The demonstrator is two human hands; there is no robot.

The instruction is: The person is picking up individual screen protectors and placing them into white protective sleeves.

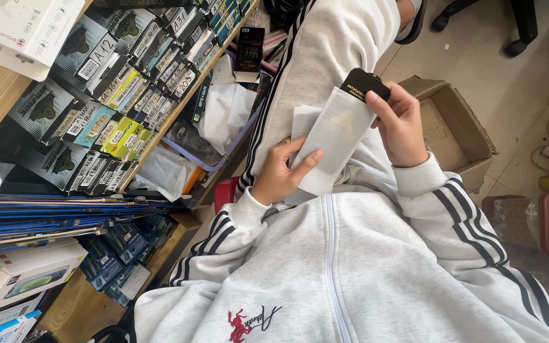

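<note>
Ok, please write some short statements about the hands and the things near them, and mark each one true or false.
1. The right hand holds a black packet at its top end. True.
2. The left hand is pressed against a white sleeve. True.
3. The black packet lies fully outside the white sleeve. False: only its top end sticks out of the sleeve.
4. The cardboard box on the floor is closed with tape. False: it is open.
5. Rows of small boxes stand on the shelf beside the person. True.
6. The person wears a black jacket. False: the jacket is light grey with dark stripes.
</note>
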